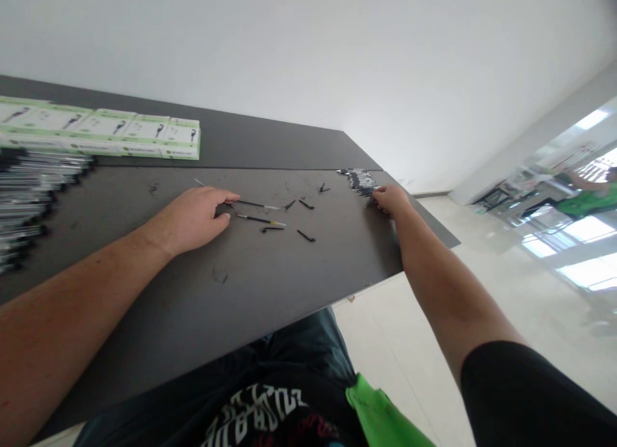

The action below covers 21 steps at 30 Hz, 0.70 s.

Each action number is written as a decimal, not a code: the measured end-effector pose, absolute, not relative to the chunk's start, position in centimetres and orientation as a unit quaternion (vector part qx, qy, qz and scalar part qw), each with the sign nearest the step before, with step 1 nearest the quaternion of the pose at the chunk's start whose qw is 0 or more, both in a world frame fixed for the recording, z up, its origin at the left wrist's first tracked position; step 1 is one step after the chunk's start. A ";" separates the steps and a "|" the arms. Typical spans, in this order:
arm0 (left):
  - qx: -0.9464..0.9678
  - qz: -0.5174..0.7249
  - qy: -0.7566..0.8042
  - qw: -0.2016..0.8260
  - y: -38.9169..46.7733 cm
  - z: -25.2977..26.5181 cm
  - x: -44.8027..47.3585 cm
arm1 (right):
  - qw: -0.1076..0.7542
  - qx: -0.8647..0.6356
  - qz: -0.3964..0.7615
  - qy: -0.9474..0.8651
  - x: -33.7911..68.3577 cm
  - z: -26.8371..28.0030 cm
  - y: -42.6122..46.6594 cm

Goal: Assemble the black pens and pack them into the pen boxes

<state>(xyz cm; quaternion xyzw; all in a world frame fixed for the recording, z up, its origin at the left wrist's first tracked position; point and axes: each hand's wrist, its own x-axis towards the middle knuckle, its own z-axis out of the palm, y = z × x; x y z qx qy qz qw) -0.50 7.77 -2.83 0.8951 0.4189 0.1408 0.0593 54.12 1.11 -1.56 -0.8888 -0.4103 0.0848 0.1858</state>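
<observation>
My left hand [195, 221] lies low over the grey table, thumb and index finger apart. Its index fingertip is beside a pen refill [259, 204]; whether they touch is hard to tell. A second refill [263, 220] with a yellowish end lies just right of the thumb. Several black clip-like pen parts, among them one piece [306, 236], are scattered to the right. At the table's right side, my right hand [391, 200] has its fingers closed on a pen [369, 202], whose tip pokes out. It touches the near end of a row of pens [359, 180].
Green-and-white boxes [180, 137] with pen pictures line the back left. A large pile of clear pens with black ends [43, 190] sits at the left. The table's front edge [289, 325] runs before my lap. A person in green [590, 200] is far right.
</observation>
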 end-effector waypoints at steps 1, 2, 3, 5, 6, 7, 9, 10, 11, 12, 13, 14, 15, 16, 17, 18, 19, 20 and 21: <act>0.895 0.139 0.420 0.060 7.7 -2.8 -0.5 | 0.179 -0.889 0.075 -0.414 54.1 -1.5 1.1; 0.895 0.138 0.420 0.061 7.6 -2.7 -0.5 | 0.173 -0.890 0.064 -0.418 54.1 -1.5 1.0; 0.894 0.138 0.421 0.063 7.5 -2.6 -0.5 | 0.168 -0.889 0.054 -0.421 54.0 -1.4 0.9; 0.894 0.138 0.422 0.064 7.4 -2.5 -0.5 | 0.159 -0.888 0.037 -0.429 53.9 -1.4 0.6; 0.894 0.138 0.421 0.065 7.4 -2.5 -0.5 | 0.155 -0.887 0.030 -0.433 53.9 -1.4 0.5; 0.894 0.138 0.421 0.065 7.4 -2.5 -0.5 | 0.150 -0.886 0.024 -0.438 53.8 -1.3 0.3; 0.895 0.138 0.418 0.066 7.4 -2.6 -0.5 | 0.143 -0.883 0.013 -0.448 53.7 -1.3 -0.2; 0.896 0.139 0.417 0.066 7.5 -2.6 -0.6 | 0.140 -0.879 0.009 -0.456 53.7 -1.3 -0.4; 0.896 0.139 0.416 0.067 7.5 -2.6 -0.6 | 0.138 -0.874 0.005 -0.467 53.6 -1.3 -0.7; 0.897 0.139 0.414 0.067 7.5 -2.7 -0.6 | 0.136 -0.866 0.004 -0.481 53.5 -1.3 -1.0; 0.897 0.138 0.413 0.067 7.6 -2.7 -0.6 | 0.133 -0.858 0.006 -0.497 53.4 -1.4 -1.3; 0.898 0.137 0.413 0.067 7.6 -2.7 -0.6 | 0.129 -0.848 0.009 -0.514 53.3 -1.4 -1.6; 0.898 0.135 0.413 0.066 7.6 -2.8 -0.6 | 0.124 -0.839 0.013 -0.530 53.2 -1.5 -1.7; 0.899 0.133 0.413 0.065 7.6 -2.8 -0.7 | 0.119 -0.831 0.016 -0.543 53.1 -1.6 -1.8; 0.899 0.131 0.414 0.064 7.6 -2.8 -0.7 | 0.113 -0.825 0.018 -0.554 53.0 -1.7 -1.9; 0.898 0.130 0.416 0.063 7.6 -2.8 -0.7 | 0.108 -0.821 0.017 -0.561 52.9 -1.8 -1.8; 0.897 0.130 0.417 0.063 7.6 -2.8 -0.7 | 0.103 -0.819 0.014 -0.565 52.8 -1.9 -1.7; 0.897 0.131 0.418 0.065 7.6 -2.9 -0.7 | 0.099 -0.818 0.010 -0.567 52.8 -1.9 -1.5; 0.896 0.133 0.419 0.067 7.6 -2.9 -0.8 | 0.096 -0.817 0.005 -0.568 52.9 -2.0 -1.4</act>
